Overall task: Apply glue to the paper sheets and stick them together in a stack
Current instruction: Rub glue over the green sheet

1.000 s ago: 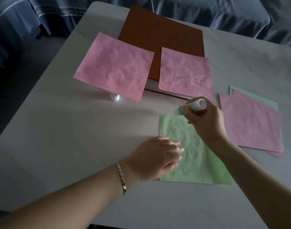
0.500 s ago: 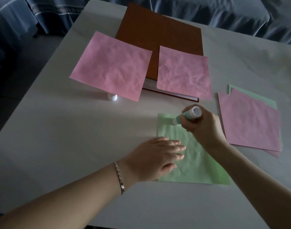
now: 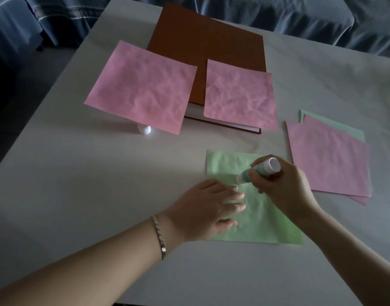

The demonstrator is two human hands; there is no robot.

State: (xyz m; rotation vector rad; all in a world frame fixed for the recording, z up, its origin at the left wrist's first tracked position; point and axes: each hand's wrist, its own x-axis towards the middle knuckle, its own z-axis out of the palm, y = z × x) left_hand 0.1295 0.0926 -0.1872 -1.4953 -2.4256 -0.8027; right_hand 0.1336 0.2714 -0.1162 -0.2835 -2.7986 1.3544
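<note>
left hand (image 3: 208, 209): flat, fingers spread on green sheet (image 3: 269, 221) | right hand (image 3: 284, 186): grip pinching glue stick (image 3: 259, 170), tip on sheet

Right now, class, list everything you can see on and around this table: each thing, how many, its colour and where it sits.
Table: one, white, fills the view.
Book: one, brown cover, far middle.
Pink sheets: two singles, one left of the book propped over the cap, one on the book's near corner.
Paper pile: pink over green, right side.
Green sheet: one, near middle, under both hands.
Cap: one, white, under the left pink sheet.
Glue stick: one, teal and white, tip on the green sheet.
Cloth: blue, behind the table.
Bracelet: one, silver, left wrist.
Left hand: flat on the green sheet.
Right hand: grips the glue stick.
</note>
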